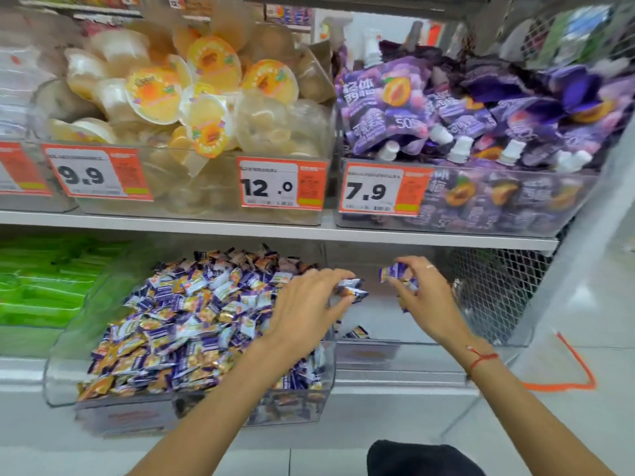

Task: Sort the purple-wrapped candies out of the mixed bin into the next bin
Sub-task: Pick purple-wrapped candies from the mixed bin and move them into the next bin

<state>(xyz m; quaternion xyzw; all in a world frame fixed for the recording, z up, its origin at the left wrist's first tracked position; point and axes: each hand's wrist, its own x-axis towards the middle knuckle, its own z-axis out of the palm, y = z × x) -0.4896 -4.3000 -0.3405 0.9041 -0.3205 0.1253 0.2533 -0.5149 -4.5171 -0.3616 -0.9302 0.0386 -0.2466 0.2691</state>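
Purple and gold wrapped candies fill a clear plastic mixed bin [62, 372] on a lower shop shelf, heaped high. To its right sits the next bin [429, 341], clear and nearly bare, with one loose purple candy [357, 333] lying near its front left corner.

Both hands reach forward. The left hand [305, 307] hovers at the divide between the two bins, its fingertips pinching a small cluster of purple candies [352, 288] that juts rightward over the edge of the next bin. The right hand [421, 290] is already above the next bin, fingers curled round several purple candies [395, 271], one poking out to the left between thumb and forefinger.

Judging from this, the drop comes next. The right hand is squarely over the target and needs only to let go; the left hand's candies must still travel a little further right to clear the dividing wall.
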